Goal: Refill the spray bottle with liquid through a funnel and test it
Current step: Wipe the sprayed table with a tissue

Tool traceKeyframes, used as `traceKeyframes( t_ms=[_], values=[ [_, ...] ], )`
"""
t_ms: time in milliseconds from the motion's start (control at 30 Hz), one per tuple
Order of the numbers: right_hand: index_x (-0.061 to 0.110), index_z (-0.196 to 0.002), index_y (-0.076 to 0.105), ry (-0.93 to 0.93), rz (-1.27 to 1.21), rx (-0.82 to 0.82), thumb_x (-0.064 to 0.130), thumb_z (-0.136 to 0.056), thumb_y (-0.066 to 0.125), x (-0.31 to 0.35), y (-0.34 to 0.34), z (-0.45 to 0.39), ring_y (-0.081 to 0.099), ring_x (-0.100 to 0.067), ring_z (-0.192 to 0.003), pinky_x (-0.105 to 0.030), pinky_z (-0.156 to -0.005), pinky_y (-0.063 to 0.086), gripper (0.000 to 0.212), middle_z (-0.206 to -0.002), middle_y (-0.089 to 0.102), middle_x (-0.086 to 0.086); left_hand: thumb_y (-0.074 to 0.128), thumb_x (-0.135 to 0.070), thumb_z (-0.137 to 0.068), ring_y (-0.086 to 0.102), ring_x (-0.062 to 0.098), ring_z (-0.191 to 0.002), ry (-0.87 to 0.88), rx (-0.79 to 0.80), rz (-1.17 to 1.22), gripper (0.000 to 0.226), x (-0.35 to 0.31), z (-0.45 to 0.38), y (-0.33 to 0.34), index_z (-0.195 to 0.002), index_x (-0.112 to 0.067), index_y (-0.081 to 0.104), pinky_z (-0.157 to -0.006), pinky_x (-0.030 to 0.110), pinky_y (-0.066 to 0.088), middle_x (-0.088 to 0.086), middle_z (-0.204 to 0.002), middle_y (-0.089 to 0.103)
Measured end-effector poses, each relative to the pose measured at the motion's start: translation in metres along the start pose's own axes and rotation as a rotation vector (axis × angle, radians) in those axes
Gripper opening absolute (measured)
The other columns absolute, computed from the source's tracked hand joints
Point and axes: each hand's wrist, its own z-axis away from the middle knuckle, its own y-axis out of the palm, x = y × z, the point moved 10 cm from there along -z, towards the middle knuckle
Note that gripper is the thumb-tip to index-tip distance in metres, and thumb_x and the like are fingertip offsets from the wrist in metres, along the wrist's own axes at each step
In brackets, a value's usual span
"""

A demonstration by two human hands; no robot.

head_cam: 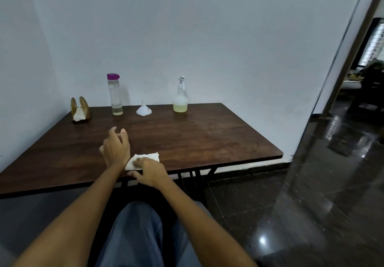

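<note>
- The right hand [150, 172] lies at the near edge of the dark wooden surface [207, 137], fingers laid flat on a white folded tissue [150, 156], its grip holding nothing.
- The left hand [116, 147] hovers just left of the tissue, fingers spread and loosely curved, grip apart and empty.
- Farther back stands a row, each well apart: a wooden napkin holder [80, 108], a tall clear bottle [115, 95] with a purple cap and little liquid, a white funnel [143, 109] resting mouth-down, and the translucent spray bottle [180, 97], upright, pale yellow liquid in its base.
</note>
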Motion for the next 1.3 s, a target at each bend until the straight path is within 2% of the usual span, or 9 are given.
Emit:
traceKeyframes(
  t_ms=[67, 233, 433, 533, 667, 867, 1000, 1200, 1300],
  values=[
    [0.015, -0.136, 0.048, -0.009, 0.065, 0.031, 0.041, -0.088, 0.060, -0.019, -0.006, 0.010, 0.037, -0.020, -0.136, -0.039, -0.107, 0.035, 0.056, -0.146, 0.044, -0.003, 0.033, -0.031, -0.101, 0.056, 0.038, -0.112, 0.017, 0.056, 0.047, 0.044, -0.013, 0.013, 0.014, -0.133, -0.002, 0.045, -0.097, 0.048, 0.039, 0.018, -0.115, 0.065],
    [0.021, -0.133, 0.053, -0.020, 0.222, 0.016, 0.018, -0.090, 0.057, -0.055, -0.021, 0.026, 0.049, -0.026, -0.126, -0.036, -0.095, 0.042, 0.043, -0.138, 0.053, -0.004, 0.033, -0.032, -0.101, 0.061, 0.035, -0.102, 0.117, 0.178, 0.125, 0.039, -0.059, 0.043, 0.049, -0.122, -0.007, 0.054, -0.083, 0.041, 0.046, 0.012, -0.106, 0.070],
    [0.016, -0.114, 0.069, 0.138, 0.097, -0.257, 0.004, -0.086, 0.048, -0.112, -0.081, 0.073, 0.062, -0.036, -0.105, -0.039, -0.088, 0.048, 0.037, -0.115, 0.068, -0.015, 0.033, -0.031, -0.101, 0.064, 0.035, -0.092, 0.252, 0.258, 0.155, 0.039, -0.098, 0.072, 0.081, -0.103, -0.004, 0.062, -0.078, 0.039, 0.046, 0.013, -0.091, 0.072],
    [0.006, -0.096, 0.075, 0.249, -0.071, -0.503, 0.002, -0.075, 0.047, -0.166, -0.110, 0.126, 0.068, -0.038, -0.092, -0.042, -0.081, 0.054, 0.036, -0.099, 0.073, -0.018, 0.034, -0.030, -0.101, 0.066, 0.032, -0.073, 0.341, 0.360, 0.234, 0.048, -0.129, 0.107, 0.103, -0.080, 0.000, 0.066, -0.073, 0.038, 0.051, 0.013, -0.068, 0.070],
    [0.001, -0.090, 0.075, 0.466, -0.126, -0.625, -0.006, -0.076, 0.056, -0.251, -0.104, 0.204, 0.071, -0.034, -0.081, -0.039, -0.072, 0.056, 0.025, -0.087, 0.075, -0.017, 0.038, -0.029, -0.099, 0.061, 0.028, -0.056, 0.517, 0.529, 0.312, 0.048, -0.181, 0.182, 0.143, -0.070, -0.001, 0.064, -0.059, 0.038, 0.051, 0.010, -0.058, 0.064],
    [0.004, -0.086, 0.075, 0.842, -0.258, -0.452, 0.001, -0.073, 0.054, -0.340, -0.039, 0.315, 0.068, -0.028, -0.082, -0.027, -0.063, 0.043, 0.025, -0.082, 0.073, -0.017, 0.046, -0.022, -0.092, 0.066, 0.028, -0.064, 0.470, 0.974, 0.187, 0.035, -0.181, 0.309, 0.241, -0.066, -0.006, 0.063, -0.068, 0.037, 0.056, 0.009, -0.064, 0.069],
    [0.014, -0.061, 0.062, 1.010, -0.324, -0.322, 0.002, -0.071, 0.051, -0.365, 0.019, 0.379, 0.048, -0.013, -0.067, -0.025, -0.052, 0.028, 0.019, -0.064, 0.047, -0.007, 0.048, -0.014, -0.088, 0.066, 0.023, -0.061, 0.303, 1.313, -0.047, 0.035, -0.123, 0.390, 0.304, -0.056, -0.015, 0.062, -0.075, 0.037, 0.059, 0.011, -0.073, 0.073],
    [0.007, -0.070, 0.057, 1.201, -0.410, -0.196, -0.002, -0.076, 0.053, -0.404, 0.074, 0.425, 0.052, -0.021, -0.069, -0.031, -0.063, 0.036, 0.012, -0.072, 0.057, -0.013, 0.050, -0.015, -0.089, 0.069, 0.030, -0.082, 0.225, 1.431, -0.258, 0.029, -0.081, 0.435, 0.334, -0.073, -0.008, 0.073, -0.075, 0.035, 0.057, 0.012, -0.081, 0.073],
    [0.003, -0.102, 0.066, 1.239, -0.451, -0.077, 0.008, -0.083, 0.060, -0.414, 0.101, 0.429, 0.062, -0.030, -0.094, -0.037, -0.076, 0.048, 0.020, -0.100, 0.067, -0.017, 0.050, -0.016, -0.090, 0.069, 0.031, -0.083, 0.202, 1.427, -0.297, 0.028, -0.067, 0.437, 0.343, -0.072, -0.008, 0.070, -0.079, 0.041, 0.058, 0.014, -0.085, 0.072]
  ],
)
